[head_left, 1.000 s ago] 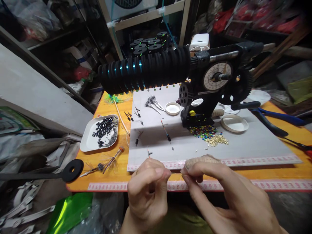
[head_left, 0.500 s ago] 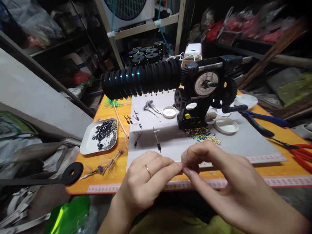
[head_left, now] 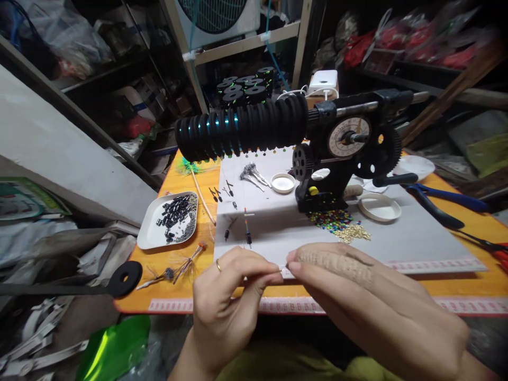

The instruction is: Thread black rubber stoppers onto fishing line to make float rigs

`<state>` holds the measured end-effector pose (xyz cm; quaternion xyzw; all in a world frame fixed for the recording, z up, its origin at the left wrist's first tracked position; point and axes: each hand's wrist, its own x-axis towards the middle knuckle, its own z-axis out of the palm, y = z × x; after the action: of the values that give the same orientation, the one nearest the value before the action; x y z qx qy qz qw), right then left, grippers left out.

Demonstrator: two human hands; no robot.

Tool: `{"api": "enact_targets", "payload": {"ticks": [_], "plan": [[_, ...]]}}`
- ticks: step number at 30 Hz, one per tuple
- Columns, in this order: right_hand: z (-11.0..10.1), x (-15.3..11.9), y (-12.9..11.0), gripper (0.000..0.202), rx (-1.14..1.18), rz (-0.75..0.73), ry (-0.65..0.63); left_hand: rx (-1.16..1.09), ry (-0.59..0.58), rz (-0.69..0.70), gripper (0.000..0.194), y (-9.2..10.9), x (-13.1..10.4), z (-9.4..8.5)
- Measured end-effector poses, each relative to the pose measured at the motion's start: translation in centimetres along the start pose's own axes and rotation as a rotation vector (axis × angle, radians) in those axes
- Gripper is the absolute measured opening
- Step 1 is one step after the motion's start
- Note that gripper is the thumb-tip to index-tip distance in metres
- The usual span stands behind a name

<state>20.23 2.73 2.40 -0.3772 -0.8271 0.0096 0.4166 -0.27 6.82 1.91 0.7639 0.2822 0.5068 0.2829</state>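
Note:
My left hand (head_left: 232,291), with a ring on one finger, pinches thumb and forefinger together at the board's front edge. What it holds is too small to make out. My right hand (head_left: 357,301) is just to its right, a strip of tape around one finger. Its thumb and fingertips press together on a tiny dark bit that I cannot name. A small gap separates the two pinches. Beyond my left hand, a small black cylinder with orange beads (head_left: 248,238) is on a thin line over the white board (head_left: 278,227).
A black winding machine (head_left: 325,180) carries a row of black foam spools (head_left: 242,129). To the left stand a white tray (head_left: 139,241) of black cylinders and a foam ring (head_left: 125,279). Coloured beads (head_left: 329,219), shallow white dishes (head_left: 380,207) and blue-handled pliers (head_left: 452,198) are at right.
My hands have come slightly apart, and the right hand has turned so its taped finger shows. The black cylinder with orange beads has shifted left. The whole view has swung a little.

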Motion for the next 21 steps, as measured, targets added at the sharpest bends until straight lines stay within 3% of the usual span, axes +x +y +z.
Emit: {"api": "enact_targets", "payload": {"ticks": [5,10,13,18,21], "plan": [[-0.1,-0.7,1.4,0.035,-0.032,0.026,-0.116,0.052,-0.020,-0.005,0.019,-0.3,0.2,0.0],[0.2,-0.8,1.3,0.030,0.034,0.171,-0.073,0.184,-0.006,0.034,0.016,-0.5,0.5,0.0],[0.4,-0.8,0.9,0.036,-0.011,0.121,-0.062,0.249,0.002,0.057,0.014,-0.2,0.8,0.1],[0.7,-0.5,0.5,0.033,0.008,0.030,-0.218,0.326,-0.047,0.092,0.014,1.1,1.4,0.6],[0.7,-0.4,0.5,0.029,0.076,0.060,-0.159,0.295,-0.041,0.052,0.014,1.5,1.4,0.6]]}}
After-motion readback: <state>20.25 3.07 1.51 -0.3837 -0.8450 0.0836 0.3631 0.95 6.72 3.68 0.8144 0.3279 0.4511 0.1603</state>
